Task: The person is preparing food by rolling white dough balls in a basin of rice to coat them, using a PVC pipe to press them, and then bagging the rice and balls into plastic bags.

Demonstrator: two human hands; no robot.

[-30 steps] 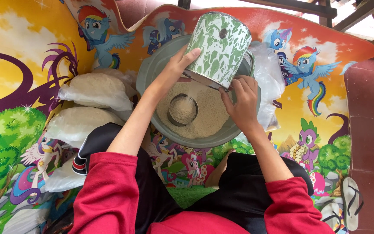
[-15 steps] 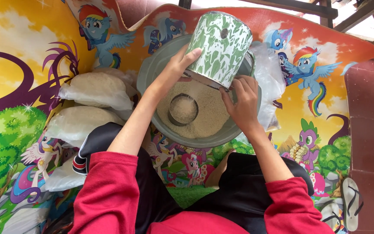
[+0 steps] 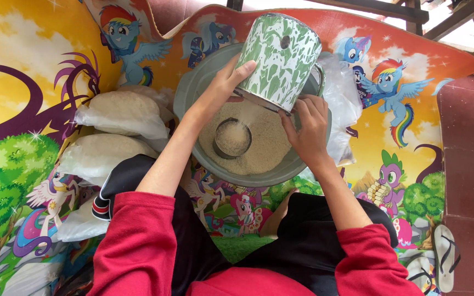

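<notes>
A green and white marbled enamel can [image 3: 281, 57] is tipped mouth-down over a grey-green basin [image 3: 187, 90] holding rice [image 3: 267, 151]. My left hand [image 3: 223, 85] grips the can's rim on its left side. My right hand [image 3: 308, 129] holds the rim on the right. A small round metal cup [image 3: 232, 138] sits in the rice, partly filled with grains. The can's opening is hidden, so any rice leaving it is out of sight.
Several clear bags filled with rice [image 3: 119, 112] lie left of the basin, and an open plastic bag [image 3: 341, 104] lies to its right. All rest on a colourful cartoon mat [image 3: 23, 71]. A red tiled floor [image 3: 470, 153] and a sandal [image 3: 444, 257] are at right.
The can has stayed tipped over the basin with both hands on its rim. The rice surface around the metal cup looks slightly shifted.
</notes>
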